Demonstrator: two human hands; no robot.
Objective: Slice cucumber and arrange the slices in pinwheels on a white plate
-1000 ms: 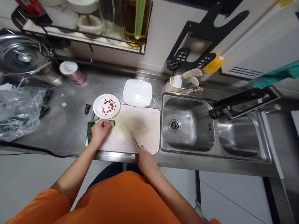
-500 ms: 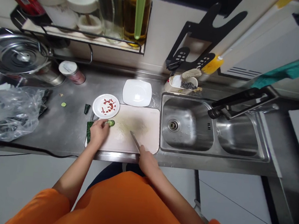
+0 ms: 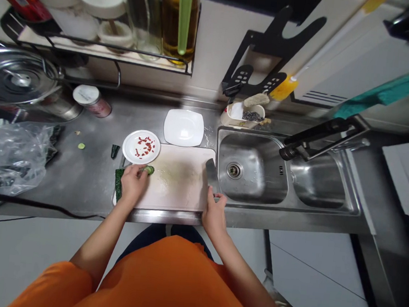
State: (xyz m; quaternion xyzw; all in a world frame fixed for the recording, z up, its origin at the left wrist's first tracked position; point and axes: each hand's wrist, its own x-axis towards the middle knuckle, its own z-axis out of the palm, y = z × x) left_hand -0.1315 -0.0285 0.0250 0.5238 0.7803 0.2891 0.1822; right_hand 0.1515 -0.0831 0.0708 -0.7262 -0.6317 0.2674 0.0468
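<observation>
My left hand [image 3: 133, 183] is closed around cucumber slices [image 3: 149, 169] at the left side of the pale cutting board [image 3: 176, 200]. Beside that hand, a dark green length of cucumber [image 3: 118, 184] lies along the board's left edge, partly covered by my fingers. My right hand [image 3: 215, 215] grips a kitchen knife [image 3: 211, 172] by its handle over the board's right edge, the broad blade pointing away from me. Just behind the board sit a round white plate [image 3: 130, 147] with chopped red bits and a white square plate [image 3: 184, 127].
To the right is a double steel sink [image 3: 257, 170] with a black faucet [image 3: 299, 143]. A plastic bag [image 3: 11, 154], a lidded pot [image 3: 16, 80] and a can [image 3: 93, 101] stand left. A cucumber end [image 3: 114, 151] lies on the counter. Bottles and jars fill the rack [image 3: 105, 53].
My right hand has carried the knife rightward from mid-board to the board's right edge, and the blade has turned broadside. My left hand stays at the cucumber. The view has shifted slightly.
</observation>
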